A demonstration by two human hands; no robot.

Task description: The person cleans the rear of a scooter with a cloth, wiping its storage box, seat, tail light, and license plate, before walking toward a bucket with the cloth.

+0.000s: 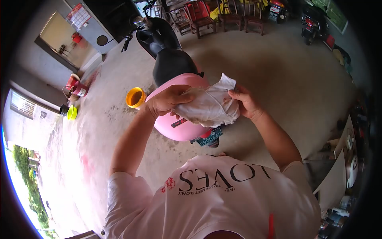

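White cloth: the white cloth [211, 106] is held up between both hands, over the rear of the scooter; its face is creased and marked with brownish stains.
Cloth edges: the upper right corner is turned up to a point, and the lower edge is left hanging loose; whether the pink tail is touched by it cannot be told.
Left hand: the left end of the cloth is gripped by the left hand [168, 100], thumb laid across the top, fingers curled and partly hidden below.
Right hand: the right edge is pinched by the right hand [247, 104], thumb pressed on the near face, fingers mostly hidden behind.
Scooter: the pink tail [172, 130] is overlapped in view by the cloth and left hand; the black seat [175, 65] is seen beyond, the licence plate [209, 137] below.
Yellow bucket: the yellow bucket [136, 98] is set on the floor just beside the scooter, on the left.
Floor: wide concrete [270, 71] is left open on the right, bounded by wooden chairs [200, 18] at the back and a pale panel [332, 179] at the near right; on the left, room is bounded by buckets [80, 89] along the wall.
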